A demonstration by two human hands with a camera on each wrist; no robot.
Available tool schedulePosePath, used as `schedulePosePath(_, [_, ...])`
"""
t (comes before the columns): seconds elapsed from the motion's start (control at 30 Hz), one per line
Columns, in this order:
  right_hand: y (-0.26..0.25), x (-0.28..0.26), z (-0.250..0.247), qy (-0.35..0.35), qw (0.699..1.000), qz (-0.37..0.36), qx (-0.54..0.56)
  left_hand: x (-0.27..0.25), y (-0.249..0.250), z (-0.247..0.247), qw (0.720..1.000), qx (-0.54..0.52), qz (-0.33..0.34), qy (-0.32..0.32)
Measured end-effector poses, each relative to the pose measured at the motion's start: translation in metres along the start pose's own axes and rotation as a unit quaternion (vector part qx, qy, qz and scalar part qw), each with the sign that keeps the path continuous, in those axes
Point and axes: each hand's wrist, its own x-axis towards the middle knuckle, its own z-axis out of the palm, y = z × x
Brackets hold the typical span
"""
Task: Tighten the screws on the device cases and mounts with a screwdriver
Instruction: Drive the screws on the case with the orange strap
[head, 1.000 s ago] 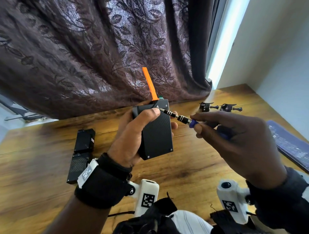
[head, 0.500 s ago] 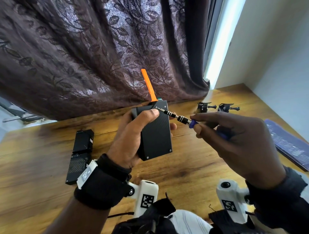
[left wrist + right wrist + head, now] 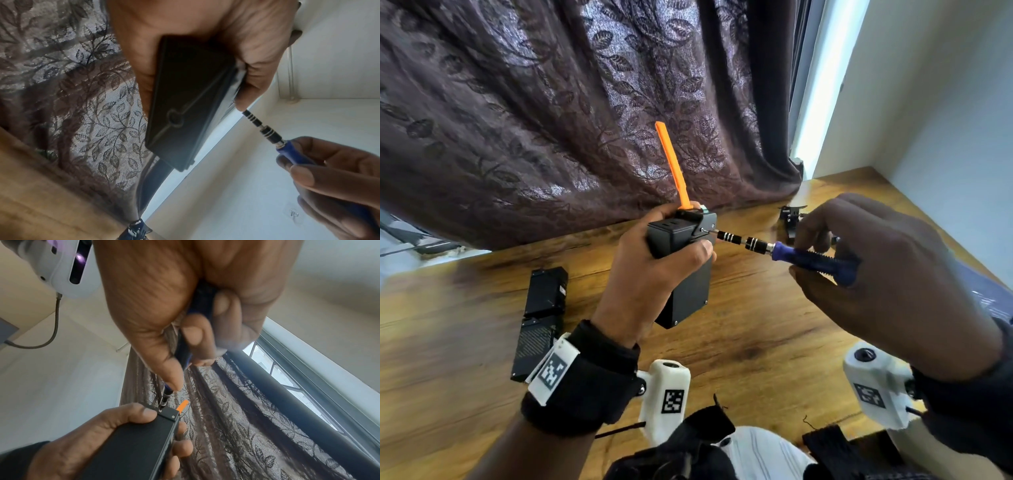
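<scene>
My left hand (image 3: 650, 274) grips a black device case (image 3: 690, 291) upright above the table, thumb across its front; an orange strip (image 3: 673, 168) sticks up from its top. My right hand (image 3: 887, 274) pinches the blue handle of a screwdriver (image 3: 811, 258). Its black bit meets a small screw near the case's top corner (image 3: 703, 230). In the right wrist view the bit tip (image 3: 162, 408) sits on that screw, with a second screw (image 3: 173, 416) beside it. The left wrist view shows the case (image 3: 189, 104) from below and the screwdriver (image 3: 265, 129) coming in from the right.
Two more black cases (image 3: 541, 322) lie on the wooden table (image 3: 756, 342) at the left. Small black mounts (image 3: 791, 219) sit at the back right, partly behind my right hand. A dark curtain (image 3: 551, 120) hangs behind; a blue-grey mat (image 3: 989, 298) lies at the right edge.
The case has turned in my left hand, now showing its top end and side. The screwdriver's blue handle shows further out of my right hand, and the bit stays at the top corner.
</scene>
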Motion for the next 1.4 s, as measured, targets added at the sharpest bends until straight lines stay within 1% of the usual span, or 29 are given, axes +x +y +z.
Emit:
schedulePosePath(0.13, [-0.003, 0.000, -0.006, 0.017, 1.000, -0.006, 0.025, -0.001, 0.000, 0.000, 1.000, 0.010, 0.016, 0.000])
schedulePosePath(0.33, [-0.002, 0.003, -0.005, -0.020, 0.999, -0.005, 0.025, -0.001, 0.002, 0.000, 0.998, 0.050, 0.043, 0.019])
schedulePosePath(0.43, [-0.004, 0.003, -0.003, -0.035, 0.999, 0.013, 0.022, -0.001, 0.002, 0.001, 0.997, 0.055, 0.045, 0.029])
schedulePosePath(0.53, [-0.006, 0.002, -0.002, -0.022, 1.000, 0.019, 0.008, -0.001, 0.002, 0.000, 0.996, 0.068, 0.045, 0.030])
schedulePosePath(0.63, [-0.005, 0.002, -0.004, -0.002, 1.000, 0.013, 0.024, -0.001, 0.003, 0.001, 0.996, 0.073, 0.044, 0.032])
schedulePosePath(0.8, [-0.003, 0.006, -0.002, -0.028, 0.998, 0.014, 0.056, 0.001, 0.004, 0.001, 0.996, 0.074, 0.046, 0.034])
schedulePosePath(0.9, [-0.003, 0.008, -0.002, -0.044, 0.998, 0.022, 0.039, 0.001, 0.002, 0.000, 0.995, 0.078, 0.046, 0.036])
schedulePosePath(1.0, [-0.003, 0.007, -0.001, -0.020, 0.999, 0.027, 0.033, 0.001, 0.002, 0.001, 0.995, 0.080, 0.048, 0.034])
schedulePosePath(1.1, [0.000, 0.006, 0.000, 0.000, 0.997, 0.032, 0.064, 0.000, 0.002, 0.001, 0.995, 0.078, 0.050, 0.031])
schedulePosePath(1.17, [0.002, 0.007, 0.003, -0.008, 0.999, 0.030, 0.045, 0.000, 0.002, 0.001, 0.995, 0.080, 0.050, 0.027])
schedulePosePath(1.3, [0.002, 0.009, 0.002, -0.024, 0.997, 0.023, 0.066, 0.001, 0.002, 0.002, 0.995, 0.083, 0.054, 0.035])
schedulePosePath(1.4, [-0.001, 0.009, 0.000, -0.044, 0.998, 0.023, 0.047, 0.001, 0.001, 0.002, 0.994, 0.082, 0.053, 0.040])
